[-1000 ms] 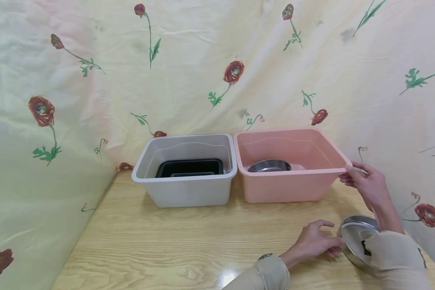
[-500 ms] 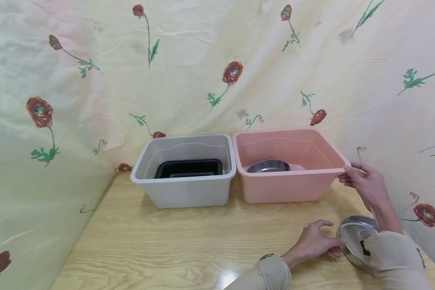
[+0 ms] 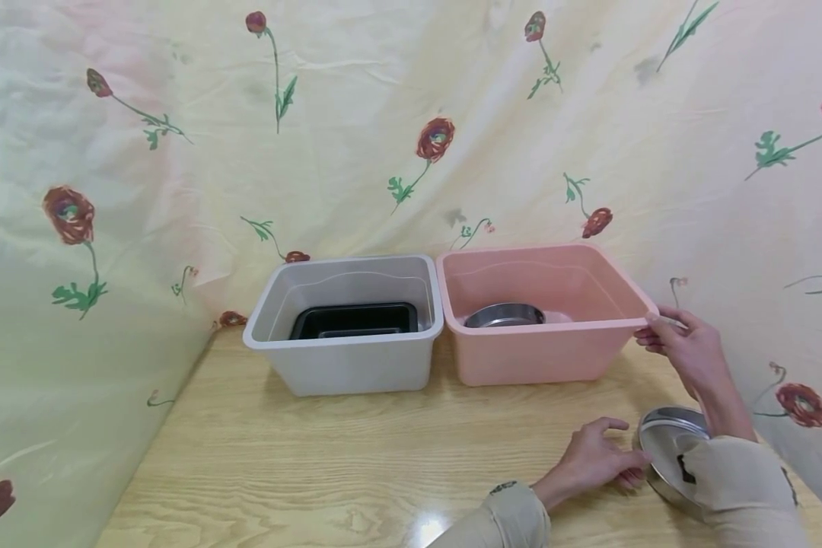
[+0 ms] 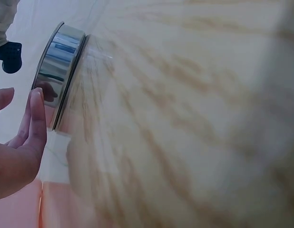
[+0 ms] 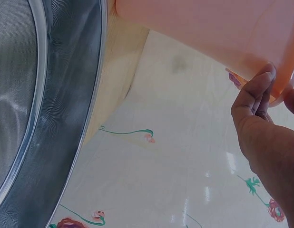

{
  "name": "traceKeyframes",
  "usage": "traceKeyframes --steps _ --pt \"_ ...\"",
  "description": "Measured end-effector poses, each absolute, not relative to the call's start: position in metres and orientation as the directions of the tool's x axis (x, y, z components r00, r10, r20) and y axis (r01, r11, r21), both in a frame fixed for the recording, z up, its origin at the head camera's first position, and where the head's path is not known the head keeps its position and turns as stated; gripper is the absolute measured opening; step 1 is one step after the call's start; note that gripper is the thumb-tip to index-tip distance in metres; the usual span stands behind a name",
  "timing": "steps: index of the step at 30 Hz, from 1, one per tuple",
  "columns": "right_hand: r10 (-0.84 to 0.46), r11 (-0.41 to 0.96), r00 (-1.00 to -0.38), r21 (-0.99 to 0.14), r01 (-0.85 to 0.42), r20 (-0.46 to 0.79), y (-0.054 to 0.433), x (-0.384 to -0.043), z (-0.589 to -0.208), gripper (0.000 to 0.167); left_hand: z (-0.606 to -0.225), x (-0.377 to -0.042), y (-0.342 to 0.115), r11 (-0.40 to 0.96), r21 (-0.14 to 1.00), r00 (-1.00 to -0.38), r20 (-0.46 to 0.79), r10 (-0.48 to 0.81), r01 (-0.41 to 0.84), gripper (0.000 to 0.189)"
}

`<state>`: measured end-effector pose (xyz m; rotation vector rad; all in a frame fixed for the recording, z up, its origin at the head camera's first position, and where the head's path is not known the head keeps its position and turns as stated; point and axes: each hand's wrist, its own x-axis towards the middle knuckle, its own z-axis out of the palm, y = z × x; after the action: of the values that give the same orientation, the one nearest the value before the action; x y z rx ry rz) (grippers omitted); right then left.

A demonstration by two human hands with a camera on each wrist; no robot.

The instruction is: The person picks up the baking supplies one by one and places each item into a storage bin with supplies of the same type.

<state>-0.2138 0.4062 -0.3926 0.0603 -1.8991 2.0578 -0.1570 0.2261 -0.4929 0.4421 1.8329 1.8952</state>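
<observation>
My right hand [image 3: 692,350] pinches the front right corner rim of a pink plastic bin [image 3: 534,354]. In the right wrist view the thumb is at the rim and the curled fingers lie under it. My left hand [image 3: 592,457] is low over the table, its fingers loosely extended at the left side of a round, shallow metal pan [image 3: 661,449]. In the left wrist view the fingertips reach the shiny side wall of the pan [image 4: 61,52]; firm contact cannot be told. The right sleeve hides part of this pan. Another round metal pan [image 3: 503,313] sits inside the pink bin.
A light grey bin [image 3: 359,365] stands against the pink bin's left side, with a black rectangular pan [image 3: 366,316] in it. Both bins rest on a wooden table [image 3: 356,457]. Flowered cloth [image 3: 342,152] hangs behind and along both sides.
The head view has shifted slightly, so everything appears a little further left. Both hands, the bins and the pans hold their places relative to one another.
</observation>
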Motion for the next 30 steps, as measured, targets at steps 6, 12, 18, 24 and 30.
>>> traceKeyframes --steps 6,12,18,24,30 --pt "0.209 -0.068 -0.94 -0.954 -0.291 0.272 0.4055 -0.2143 -0.3914 0.013 -0.4942 -0.1564 0.2288 -0.038 0.991 -0.844 -0.087 0.529 -0.125 0.036" --pt "0.214 -0.057 -0.941 -0.958 -0.279 0.262 0.4053 -0.2149 -0.3929 0.01 -0.4962 -0.1557 0.2303 -0.05 0.989 -0.845 -0.091 0.527 -0.138 0.036" --pt "0.219 -0.037 -0.942 -0.963 -0.268 0.254 0.4051 -0.2149 -0.3936 0.011 -0.4963 -0.1545 0.2314 -0.054 0.986 -0.835 -0.102 0.541 -0.155 0.037" --pt "0.224 -0.049 -0.942 -0.962 -0.268 0.251 0.4053 -0.2129 -0.3931 0.01 -0.4975 -0.1522 0.2342 -0.045 0.984 -0.834 -0.122 0.539 -0.173 0.04" --pt "0.236 -0.027 -0.941 -0.966 -0.258 0.244 0.4053 -0.2131 -0.393 0.01 -0.4989 -0.1525 0.2364 -0.055 0.983 -0.839 -0.119 0.532 -0.174 0.041"
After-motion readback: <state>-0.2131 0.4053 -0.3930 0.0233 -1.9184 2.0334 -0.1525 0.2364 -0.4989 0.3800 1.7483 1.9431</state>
